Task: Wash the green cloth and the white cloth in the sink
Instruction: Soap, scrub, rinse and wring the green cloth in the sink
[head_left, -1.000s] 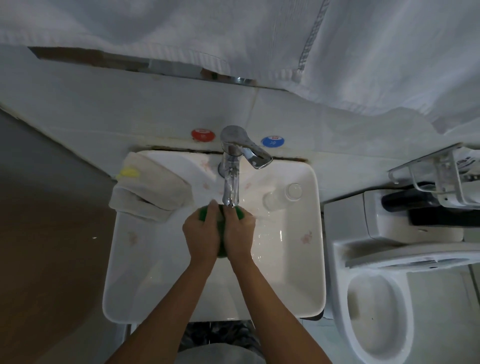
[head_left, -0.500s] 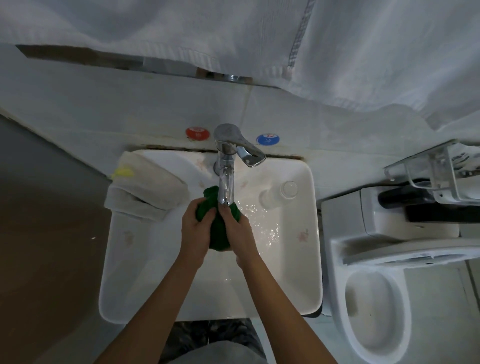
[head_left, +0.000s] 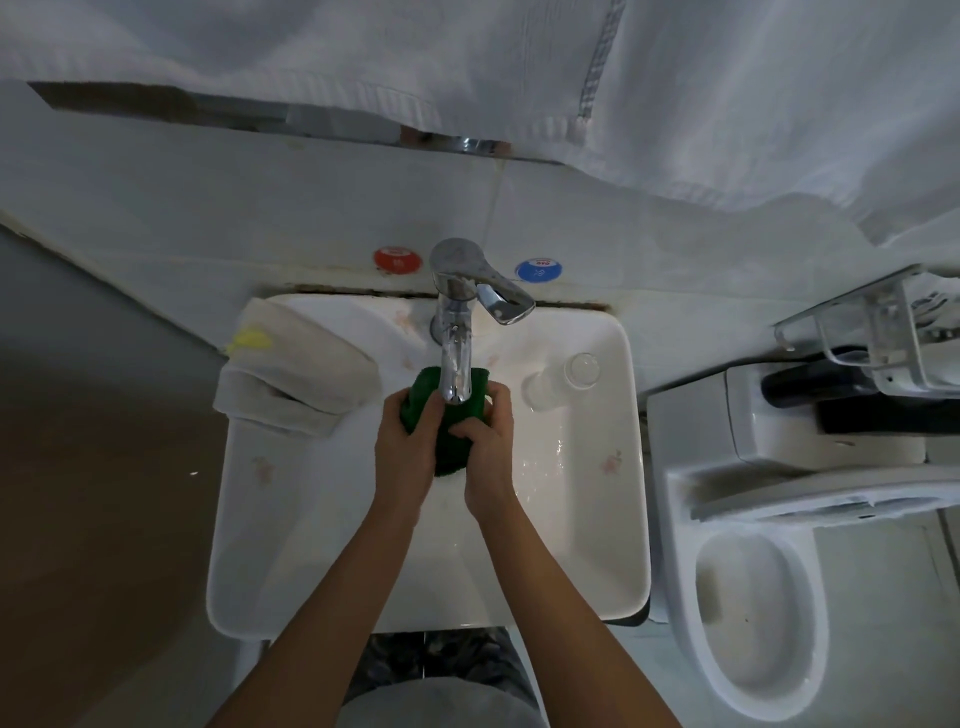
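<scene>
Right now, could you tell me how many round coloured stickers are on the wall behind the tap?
2: a red sticker left of the tap, a blue sticker right of it. Hanging towels could hide others.

A red round sticker (head_left: 397, 259) left of the tap (head_left: 457, 332) and a blue round sticker (head_left: 538, 271) right of it carry marks too small to read.

White sink (head_left: 618, 519): green cloth (head_left: 451, 436) bunched under chrome tap (head_left: 457, 332), gripped by left hand (head_left: 408, 449) and right hand (head_left: 488, 452). White cloth (head_left: 296, 379) folded over the sink's far-left rim. Clear glass (head_left: 563, 379) lying on the right ledge. Toilet (head_left: 753, 613) right of sink. White towels (head_left: 467, 67) hanging above.
</scene>
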